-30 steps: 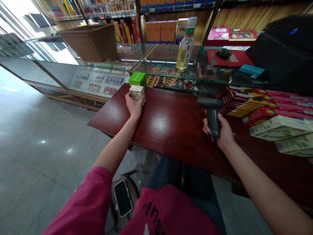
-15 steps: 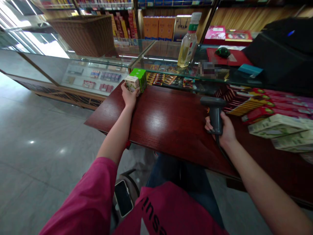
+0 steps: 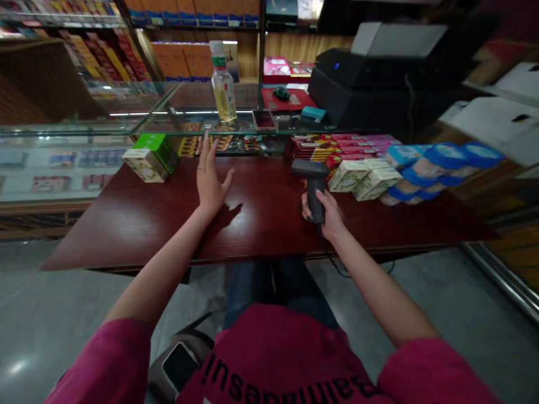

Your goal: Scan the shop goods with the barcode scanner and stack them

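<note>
We wear a loose magenta shirt [image 3: 286, 342] whose left sleeve [image 3: 112, 362] and right sleeve [image 3: 429, 370] are wide, ending about the elbow. Bold black lettering [image 3: 275, 393] curves across the front, upside down from where we look, and we cannot read every letter surely. Beyond the shirt show our dark blue jeans [image 3: 250, 289], two plain legs. Our forearms [image 3: 162, 275] are bare and slim, narrowing to the wrists; our left hand [image 3: 209, 182] has slender fingers.

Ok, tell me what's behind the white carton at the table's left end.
Behind the white carton is a green pack, top and right side showing. The carton hides most of its near face.
</note>
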`<state>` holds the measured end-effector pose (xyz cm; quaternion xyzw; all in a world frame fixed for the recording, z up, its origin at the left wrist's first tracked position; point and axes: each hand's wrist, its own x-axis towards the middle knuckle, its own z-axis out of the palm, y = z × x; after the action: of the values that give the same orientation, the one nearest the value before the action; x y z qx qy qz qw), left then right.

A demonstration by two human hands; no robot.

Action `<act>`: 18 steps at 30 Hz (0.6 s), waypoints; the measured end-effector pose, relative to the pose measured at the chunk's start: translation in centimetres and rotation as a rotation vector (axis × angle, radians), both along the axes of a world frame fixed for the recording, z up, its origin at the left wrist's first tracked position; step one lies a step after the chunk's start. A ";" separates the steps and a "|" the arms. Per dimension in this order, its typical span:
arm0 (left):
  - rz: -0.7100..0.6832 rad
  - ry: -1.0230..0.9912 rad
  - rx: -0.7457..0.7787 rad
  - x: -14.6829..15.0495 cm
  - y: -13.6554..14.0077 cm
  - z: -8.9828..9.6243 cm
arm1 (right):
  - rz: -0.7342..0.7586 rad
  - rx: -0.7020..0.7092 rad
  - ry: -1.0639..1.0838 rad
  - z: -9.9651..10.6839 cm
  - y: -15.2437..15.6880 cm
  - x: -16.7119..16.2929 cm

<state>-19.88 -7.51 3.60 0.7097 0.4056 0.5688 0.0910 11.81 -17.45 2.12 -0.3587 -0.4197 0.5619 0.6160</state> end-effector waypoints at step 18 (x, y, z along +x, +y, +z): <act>-0.415 0.018 -0.185 32.3 2.8 -4.2 | -0.408 0.015 -0.051 -0.1 -10.3 12.7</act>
<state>12.39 -4.75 -0.57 0.7716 0.3023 0.4918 0.2671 24.48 -27.77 2.02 -0.4459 -0.3580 0.4132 0.7087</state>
